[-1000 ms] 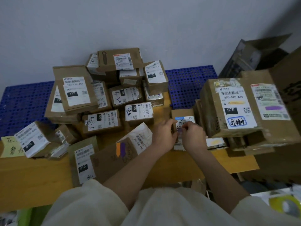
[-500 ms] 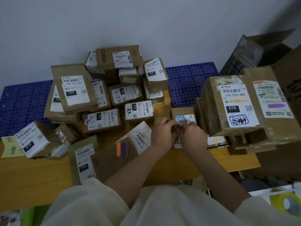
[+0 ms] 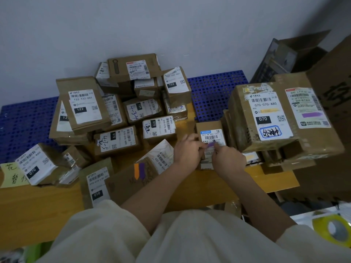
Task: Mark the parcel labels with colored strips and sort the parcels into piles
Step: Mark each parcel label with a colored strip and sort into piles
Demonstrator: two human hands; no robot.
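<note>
A small brown parcel (image 3: pixel 209 128) with a blue-topped white label lies on the wooden table (image 3: pixel 38 209). A purple strip (image 3: pixel 212 144) lies across its label. My left hand (image 3: pixel 187 151) pinches the strip's left end, and my right hand (image 3: pixel 228 158) pinches its right end. Both hands hide the parcel's near half. Orange and purple strips (image 3: pixel 139 170) stick on a flat cardboard piece near my left forearm.
A heap of labelled parcels (image 3: pixel 121 114) fills the table's left and back. A large box marked 070 (image 3: pixel 275 114) tops a stack on the right. A blue perforated mat (image 3: pixel 214 92) lies behind. A tape roll (image 3: pixel 334 230) sits at lower right, a yellow note (image 3: pixel 11 173) at the left edge.
My hands have drawn slightly apart over the small parcel's label, and the purple strip now shows stretched between them. The parcels have not moved.
</note>
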